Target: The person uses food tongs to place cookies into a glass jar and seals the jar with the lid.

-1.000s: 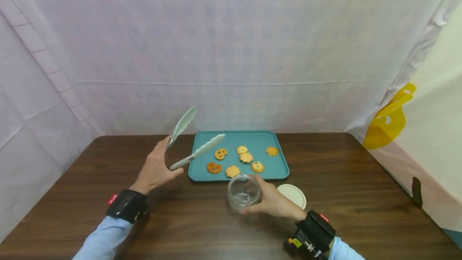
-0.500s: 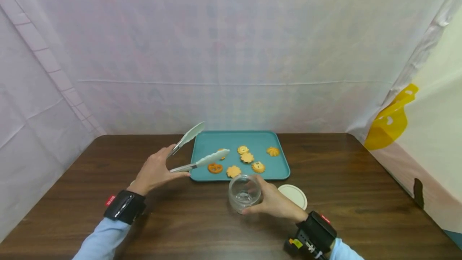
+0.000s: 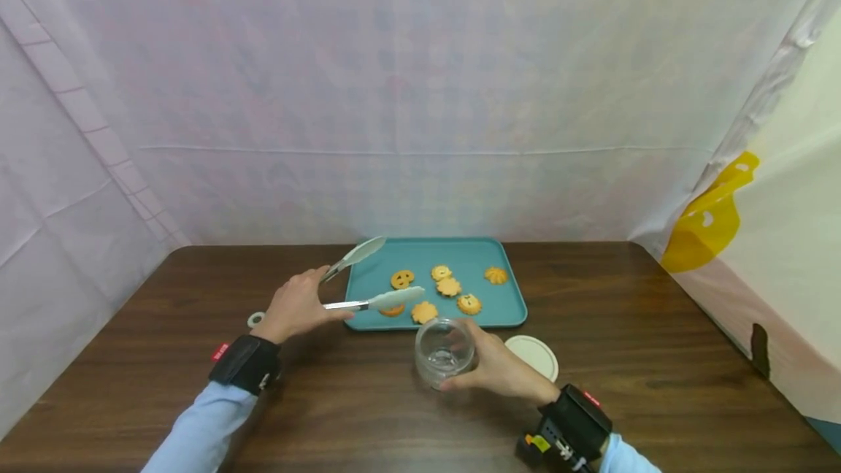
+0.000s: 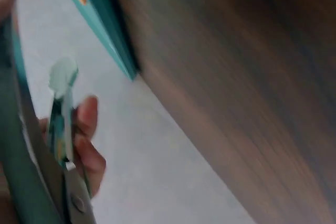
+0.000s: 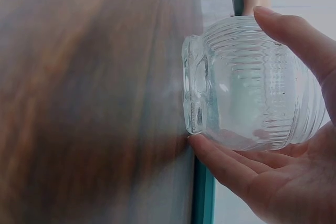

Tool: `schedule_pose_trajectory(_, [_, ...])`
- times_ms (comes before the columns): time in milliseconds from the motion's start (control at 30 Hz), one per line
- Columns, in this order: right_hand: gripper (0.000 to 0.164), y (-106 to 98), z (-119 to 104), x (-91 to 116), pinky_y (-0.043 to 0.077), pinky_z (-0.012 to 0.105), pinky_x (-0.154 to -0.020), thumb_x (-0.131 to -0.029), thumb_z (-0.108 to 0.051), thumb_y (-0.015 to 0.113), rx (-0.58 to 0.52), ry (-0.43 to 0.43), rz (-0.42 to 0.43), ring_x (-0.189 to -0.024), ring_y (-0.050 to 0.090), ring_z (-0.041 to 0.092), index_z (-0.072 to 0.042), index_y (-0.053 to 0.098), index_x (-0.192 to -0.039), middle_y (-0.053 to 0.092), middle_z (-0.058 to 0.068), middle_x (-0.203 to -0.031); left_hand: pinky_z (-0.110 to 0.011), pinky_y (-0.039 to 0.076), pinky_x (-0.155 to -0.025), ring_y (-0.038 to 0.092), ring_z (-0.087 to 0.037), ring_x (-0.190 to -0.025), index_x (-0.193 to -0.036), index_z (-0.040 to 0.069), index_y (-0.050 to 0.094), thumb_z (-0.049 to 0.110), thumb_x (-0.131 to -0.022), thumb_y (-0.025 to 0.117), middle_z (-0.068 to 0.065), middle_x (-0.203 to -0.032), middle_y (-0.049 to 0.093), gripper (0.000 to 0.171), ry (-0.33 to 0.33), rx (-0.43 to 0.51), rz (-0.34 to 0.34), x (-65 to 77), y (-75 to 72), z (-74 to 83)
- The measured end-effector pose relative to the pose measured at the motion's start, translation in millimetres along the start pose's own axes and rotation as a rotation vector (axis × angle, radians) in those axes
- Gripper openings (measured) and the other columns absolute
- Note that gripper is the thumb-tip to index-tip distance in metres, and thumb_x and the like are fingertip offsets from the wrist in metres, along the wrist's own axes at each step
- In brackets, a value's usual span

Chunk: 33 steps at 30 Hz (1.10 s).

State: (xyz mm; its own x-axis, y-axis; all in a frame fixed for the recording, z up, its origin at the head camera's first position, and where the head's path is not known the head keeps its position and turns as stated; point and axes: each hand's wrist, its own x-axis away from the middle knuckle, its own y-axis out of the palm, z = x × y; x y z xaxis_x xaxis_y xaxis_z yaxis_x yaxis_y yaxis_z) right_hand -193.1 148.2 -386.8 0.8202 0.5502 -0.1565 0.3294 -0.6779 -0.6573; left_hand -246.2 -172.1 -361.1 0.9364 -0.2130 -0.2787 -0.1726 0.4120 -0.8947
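Observation:
My left hand (image 3: 298,306) grips metal tongs with pale green scalloped heads (image 3: 397,298). Their arms are spread wide, reaching over the left side of a teal tray (image 3: 473,250). The lower head partly covers a pretzel-shaped cookie (image 3: 392,311), and its tip lies near a flower-shaped cookie (image 3: 424,312). In the left wrist view, fingers curl round one tong arm (image 4: 62,108). In front of the tray, my right hand (image 3: 497,365) holds a ribbed clear glass jar (image 3: 442,356) from its right side. The jar (image 5: 257,87) has its mouth uncovered and nothing inside.
Several more cookies lie on the tray, among them a round one with holes (image 3: 402,279), a smiling-face one (image 3: 469,304) and a shell-shaped one (image 3: 496,275). A cream round lid (image 3: 535,356) lies on the dark wooden table (image 3: 368,414), behind my right hand.
My left hand has moved right and turned, bringing the tong heads lower over the tray's left side, across the pretzel-shaped cookie. The right hand and jar have stayed in place.

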Motion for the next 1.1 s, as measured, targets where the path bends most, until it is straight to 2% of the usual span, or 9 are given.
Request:
schedule_pose_trajectory(167, [0.078, 0.4, -0.6, 0.1, 0.045, 0.034, -0.080, -0.065, -0.038, 0.077, 0.014, -0.038, 0.014, -0.096, 0.057, 0.021, -0.008, 0.038, -0.126, 0.060, 0.009, -0.107, -0.046, 0.046, -0.074, 0.056, -0.034, -0.092, -0.121, -0.007, 0.050, 0.047, -0.061, 0.077, -0.022, -0.107, 0.059, 0.085, -0.024, 0.055, 0.001, -11.0, 5.5, 1.9])
schedule_pose_trajectory(467, [0.080, 2.0, -0.9, 0.2, 0.043, 0.033, -0.084, -0.064, -0.039, 0.077, -0.034, 0.034, -0.017, -0.100, 0.055, 0.020, -0.013, 0.036, -0.128, 0.058, 0.007, -0.111, -0.037, 0.046, -0.061, 0.059, -0.029, -0.083, -0.114, -0.002, 0.059, 0.040, -0.061, 0.079, -0.019, -0.101, 0.063, 0.071, -0.044, 0.043, -0.046, -21.0, 13.9, 3.0])
schedule_pose_trajectory(667, [0.081, 1.6, -0.7, 0.3, 0.043, 0.033, -0.084, -0.064, -0.040, 0.077, -0.018, 0.018, -0.005, -0.100, 0.056, 0.020, -0.011, 0.037, -0.128, 0.059, 0.007, -0.110, -0.034, 0.045, -0.061, 0.058, -0.026, -0.081, -0.112, 0.000, 0.061, 0.038, -0.063, 0.079, -0.017, -0.101, 0.064, 0.065, -0.071, 0.042, -0.090, -28.6, 18.4, 4.0])
schedule_pose_trajectory(900, [0.080, 0.8, 0.3, 0.3, 0.044, 0.033, -0.083, -0.065, -0.040, 0.077, -0.003, 0.012, -0.002, -0.099, 0.056, 0.021, -0.010, 0.037, -0.128, 0.059, 0.008, -0.110, -0.030, 0.041, -0.054, 0.054, -0.021, -0.071, -0.106, 0.002, 0.066, 0.044, -0.059, 0.079, -0.015, -0.094, 0.065, 0.064, -0.071, 0.042, -0.078, -31.4, 18.0, 4.4])
schedule_pose_trajectory(1100, [0.082, -0.2, 0.2, -0.2, 0.043, 0.033, -0.084, -0.063, -0.041, 0.077, -0.014, 0.025, -0.003, -0.099, 0.056, 0.019, -0.012, 0.036, -0.128, 0.059, 0.006, -0.111, -0.031, 0.040, -0.052, 0.056, -0.021, -0.071, -0.104, 0.002, 0.067, 0.032, -0.063, 0.080, -0.014, -0.092, 0.066, 0.053, -0.071, 0.011, -0.058, -33.0, 19.6, 7.0])
